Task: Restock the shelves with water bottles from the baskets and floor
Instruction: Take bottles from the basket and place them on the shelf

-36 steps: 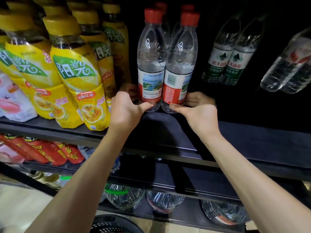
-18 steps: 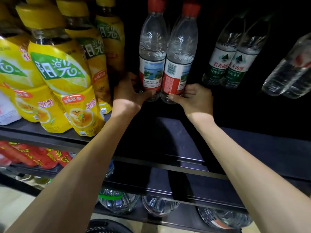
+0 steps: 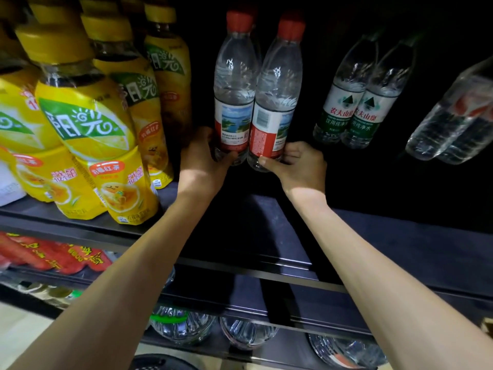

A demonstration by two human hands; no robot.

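Deep shadow swallows the shelf's back, leaving the bases of the two red-capped water bottles lost behind the gripping fingers. The large bottles on the lowest shelf are cut off by the shelf rails above.

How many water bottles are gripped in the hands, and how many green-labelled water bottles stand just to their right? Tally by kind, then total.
red-capped water bottles, one gripped in the left hand, one in the right hand: 2
green-labelled water bottles: 2
Total: 4
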